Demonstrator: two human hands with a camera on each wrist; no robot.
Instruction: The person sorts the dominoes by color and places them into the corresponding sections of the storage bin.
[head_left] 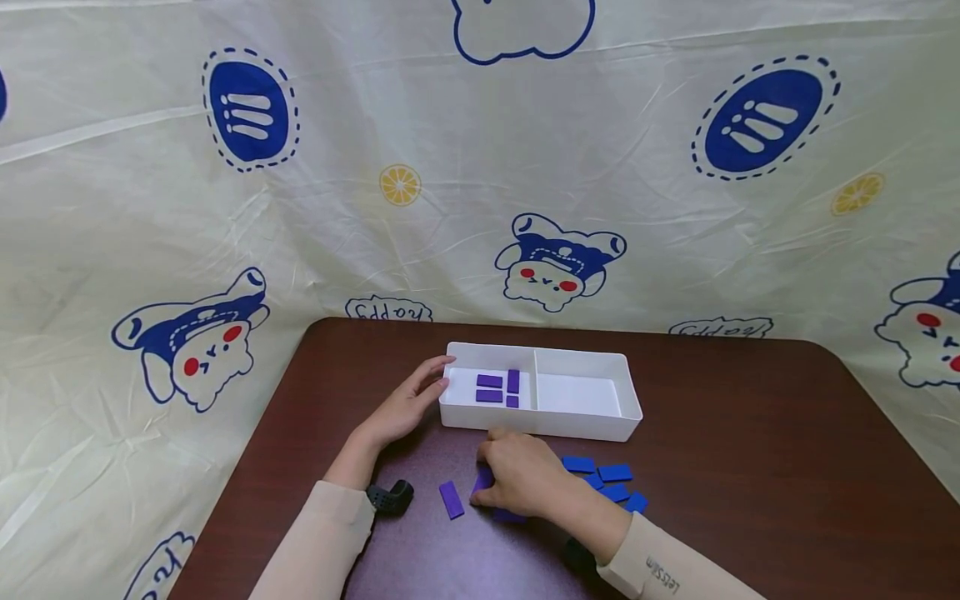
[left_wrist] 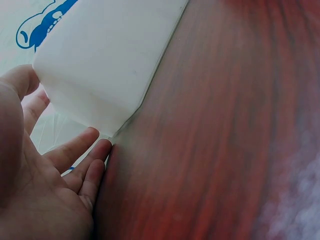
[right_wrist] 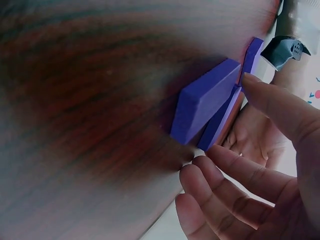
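Note:
A white two-compartment box stands on the table, with several purple blocks in its left compartment. My left hand rests against the box's left end, fingers mostly straight, thumb and fingertips touching its wall. In front of the box, my right hand reaches down to the table. Its thumb and index finger pinch a flat purple block by its two ends, while the other fingers are loosely bent. A second purple block lies beside it, and another purple block lies to the left.
Several blue blocks lie to the right of my right hand, partly hidden by it. The brown table meets a printed white cloth at its back edge. A dark wrist device sits at my left wrist.

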